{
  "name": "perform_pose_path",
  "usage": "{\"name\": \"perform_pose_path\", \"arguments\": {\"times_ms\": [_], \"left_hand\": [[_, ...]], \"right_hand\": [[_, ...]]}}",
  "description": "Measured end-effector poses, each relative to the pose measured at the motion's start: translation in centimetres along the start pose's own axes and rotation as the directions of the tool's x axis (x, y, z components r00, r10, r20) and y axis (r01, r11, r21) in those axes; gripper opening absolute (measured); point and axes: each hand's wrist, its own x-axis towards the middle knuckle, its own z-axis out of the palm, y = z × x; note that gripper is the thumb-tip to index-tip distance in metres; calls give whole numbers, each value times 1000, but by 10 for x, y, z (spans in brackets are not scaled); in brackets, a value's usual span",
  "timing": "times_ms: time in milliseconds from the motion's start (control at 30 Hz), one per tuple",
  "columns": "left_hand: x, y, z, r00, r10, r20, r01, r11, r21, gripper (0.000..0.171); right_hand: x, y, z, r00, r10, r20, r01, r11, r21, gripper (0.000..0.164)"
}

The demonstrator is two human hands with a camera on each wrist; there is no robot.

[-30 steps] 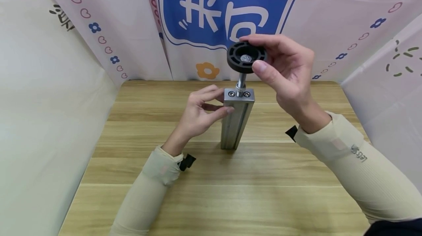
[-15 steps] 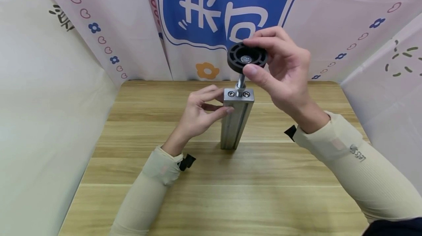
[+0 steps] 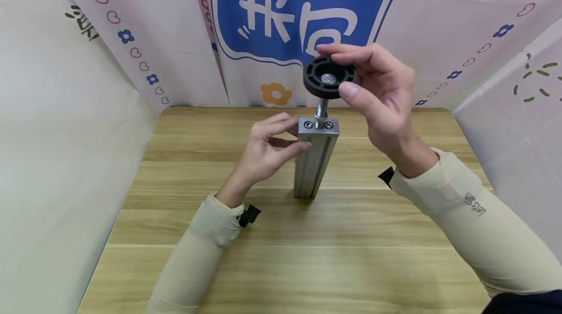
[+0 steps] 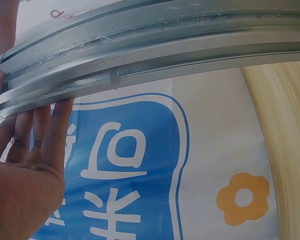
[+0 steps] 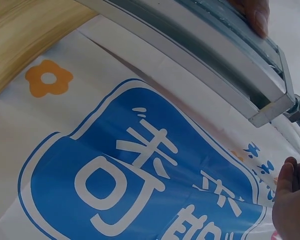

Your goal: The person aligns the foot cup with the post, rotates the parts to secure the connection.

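Note:
A slotted aluminum profile stands upright on the table, with an end plate held by two screws on top. From that plate rises a threaded rod carrying a round black leveling foot. My left hand holds the profile's upper end between thumb and fingers; the left wrist view shows the fingers along the metal profile. My right hand has thumb and fingers at the foot's right and far rim. In the right wrist view, a nut sits by the plate, and most of the foot is out of frame.
The wooden table reaches back to a printed curtain with a blue panel. White cloth hangs at the left side, and more cloth at the right.
My right thumb moved left along the foot's near rim, then came back right, while its fingers shifted at the far rim. Left hand and profile stayed put.

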Motion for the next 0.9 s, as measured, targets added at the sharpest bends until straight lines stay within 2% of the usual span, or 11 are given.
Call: {"name": "perform_pose_path", "arguments": {"times_ms": [167, 400, 833, 900], "left_hand": [[0, 0, 0, 1000, 2, 0, -2, 1000, -3, 38], [0, 0, 0, 1000, 5, 2, -5, 1000, -9, 40], [0, -1, 0, 1000, 13, -2, -13, 1000, -12, 41], [0, -1, 0, 1000, 12, 0, -12, 1000, -8, 41]], "right_hand": [[0, -1, 0, 1000, 2, 4, -2, 1000, 23, 28], [2, -1, 1, 1000, -14, 12, 14, 1000, -8, 35], [1, 1, 1, 1000, -21, 5, 21, 999, -49, 35], [1, 2, 0, 1000, -24, 7, 24, 997, -71, 39]]}}
